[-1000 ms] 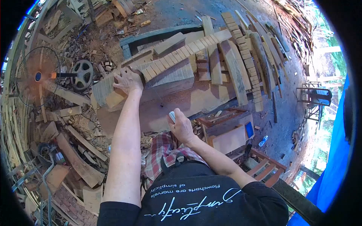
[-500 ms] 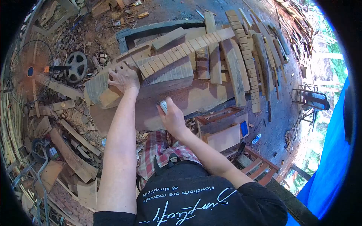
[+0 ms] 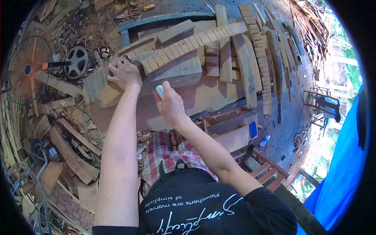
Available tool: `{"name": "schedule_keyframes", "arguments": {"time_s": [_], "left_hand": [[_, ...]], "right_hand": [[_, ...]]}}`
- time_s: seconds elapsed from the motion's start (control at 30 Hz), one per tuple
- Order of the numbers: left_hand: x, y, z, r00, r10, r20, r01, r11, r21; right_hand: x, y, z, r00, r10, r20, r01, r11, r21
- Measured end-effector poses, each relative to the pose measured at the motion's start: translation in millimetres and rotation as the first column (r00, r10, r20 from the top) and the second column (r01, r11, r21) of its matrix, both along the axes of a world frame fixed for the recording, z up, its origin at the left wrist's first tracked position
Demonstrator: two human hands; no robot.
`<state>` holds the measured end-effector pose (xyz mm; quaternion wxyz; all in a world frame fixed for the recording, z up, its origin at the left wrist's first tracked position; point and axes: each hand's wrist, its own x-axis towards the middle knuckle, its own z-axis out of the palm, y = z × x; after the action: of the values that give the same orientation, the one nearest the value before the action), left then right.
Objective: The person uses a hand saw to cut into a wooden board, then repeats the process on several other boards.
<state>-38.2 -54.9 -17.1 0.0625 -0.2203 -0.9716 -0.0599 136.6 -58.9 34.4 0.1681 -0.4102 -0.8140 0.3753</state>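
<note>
A long pale wooden strip [image 3: 184,46], cut across by many evenly spaced lines, lies on a thick wooden block [image 3: 172,79]. Bent and spread, the fingers of my left hand [image 3: 125,72] clasp the strip near its left end, partly hiding it. My right hand [image 3: 171,105] is closed round the light-coloured handle of a hand saw [image 3: 159,91], just in front of the block. The saw's thin blade is seen almost edge-on and is hard to make out beside my left hand.
Several curved boards [image 3: 244,70] and another notched strip [image 3: 263,66] lie to the right. A fan [image 3: 28,70] stands at the left, near a spoked wheel [image 3: 76,62]. Close to my legs are a wooden frame [image 3: 231,129] and a plastic bottle [image 3: 265,141]. Wood scraps litter the ground.
My right hand has pushed the saw forward and slightly left, toward the block. My left hand stays on the strip. The whole view has shifted slightly.
</note>
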Motion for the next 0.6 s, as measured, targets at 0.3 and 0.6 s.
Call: {"name": "schedule_keyframes", "arguments": {"time_s": [0.3, 0.6], "left_hand": [[-3, 1, -10, 0.998, 0.027, -0.053, -0.027, 1.000, 0.003], [2, 4, 8, 0.999, 0.030, 0.044, -0.029, 0.999, -0.020]], "right_hand": [[50, -22, 14, 1.000, 0.003, 0.020, -0.001, 0.998, -0.066], [76, -28, 15, 0.996, 0.056, -0.068, -0.060, 0.996, -0.069]]}}
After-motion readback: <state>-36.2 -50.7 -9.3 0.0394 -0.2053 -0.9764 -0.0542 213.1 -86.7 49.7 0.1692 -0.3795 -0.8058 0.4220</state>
